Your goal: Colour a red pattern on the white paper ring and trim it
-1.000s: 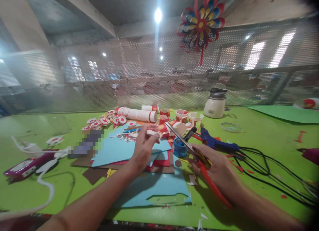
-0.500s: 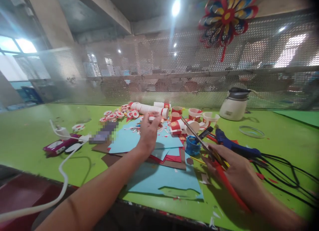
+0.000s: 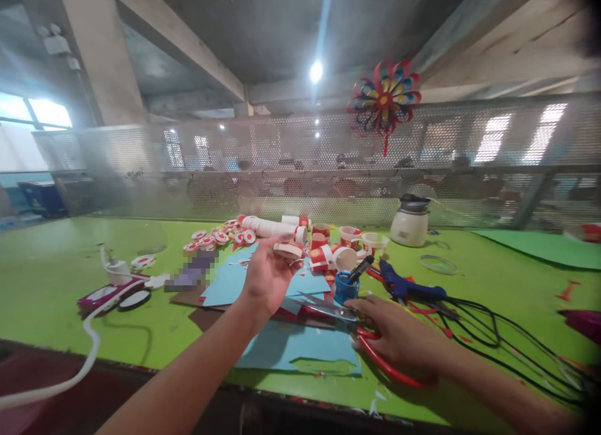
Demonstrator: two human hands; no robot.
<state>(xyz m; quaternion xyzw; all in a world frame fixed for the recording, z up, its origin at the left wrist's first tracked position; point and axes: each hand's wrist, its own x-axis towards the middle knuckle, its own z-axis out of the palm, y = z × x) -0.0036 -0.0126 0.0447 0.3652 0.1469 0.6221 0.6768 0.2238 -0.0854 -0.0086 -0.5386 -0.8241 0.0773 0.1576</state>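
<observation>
My left hand (image 3: 265,275) is turned palm up over the blue paper (image 3: 225,277), its fingers closed on a shallow round paper cup base (image 3: 288,251). In my right hand (image 3: 399,332) are red-handled scissors (image 3: 331,310), held low with the blades pointing left across the front of the paper stack. Just beyond the blades is a small blue pot (image 3: 346,289) with a black-handled tool (image 3: 362,269) in it. Cut paper cups (image 3: 322,258) lie behind my left hand, and a long nested stack of cups (image 3: 270,228) rests farther back.
Red-and-white paper discs (image 3: 206,240) are heaped at the back left. A glue gun (image 3: 408,285) with black cable lies to the right, a white jug (image 3: 409,225) behind it. At the left are a purple power bank (image 3: 101,297) and white cable. A perforated screen (image 3: 282,153) spans the back.
My right hand has lowered the scissors, and the blades now point left rather than up and away. My left hand has rolled palm up, showing the cup base. The camera view has tilted upward.
</observation>
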